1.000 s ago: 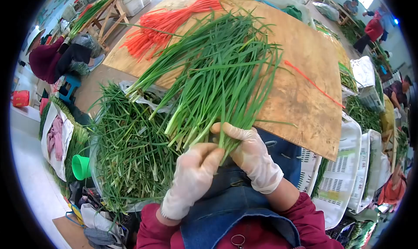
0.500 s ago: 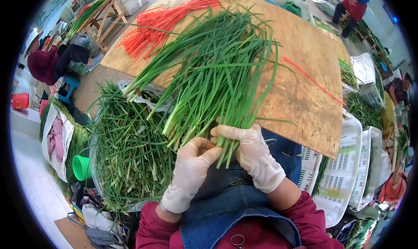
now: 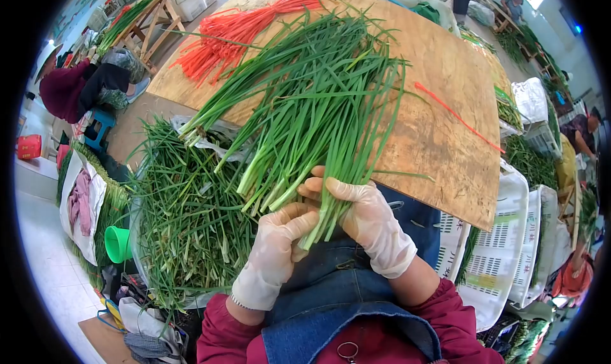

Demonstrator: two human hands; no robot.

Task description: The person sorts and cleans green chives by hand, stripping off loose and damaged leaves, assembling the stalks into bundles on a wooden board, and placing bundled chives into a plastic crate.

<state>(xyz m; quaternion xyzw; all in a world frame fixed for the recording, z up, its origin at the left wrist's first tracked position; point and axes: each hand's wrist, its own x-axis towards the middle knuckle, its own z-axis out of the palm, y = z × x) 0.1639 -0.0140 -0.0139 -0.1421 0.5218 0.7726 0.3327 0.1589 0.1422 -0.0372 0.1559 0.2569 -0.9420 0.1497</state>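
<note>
Long green garlic chives [image 3: 318, 103] lie heaped across the wooden board, their pale stem ends toward me. In a thin white glove, my right hand [image 3: 366, 214] is closed around a small bunch of chives [image 3: 329, 205], thumb in front and fingers behind. My left hand [image 3: 275, 243], gloved too, pinches at the lower stem ends of that bunch from the left; its fingertips are partly hidden. The bunch's cut ends point down over my denim apron [image 3: 337, 287].
Red ties [image 3: 238, 36] are piled on the board [image 3: 445, 135], and one loose red tie [image 3: 455, 114] lies at its right. Below left sits a heap of chive trimmings [image 3: 191, 230] beside a green cup [image 3: 118, 244]. White crates [image 3: 496, 256] stand right. Other people work farther off.
My right hand has shifted its grip, its fingers now showing behind a fuller bunch. The stem ends have swung left toward my left hand. A person at the upper right has moved.
</note>
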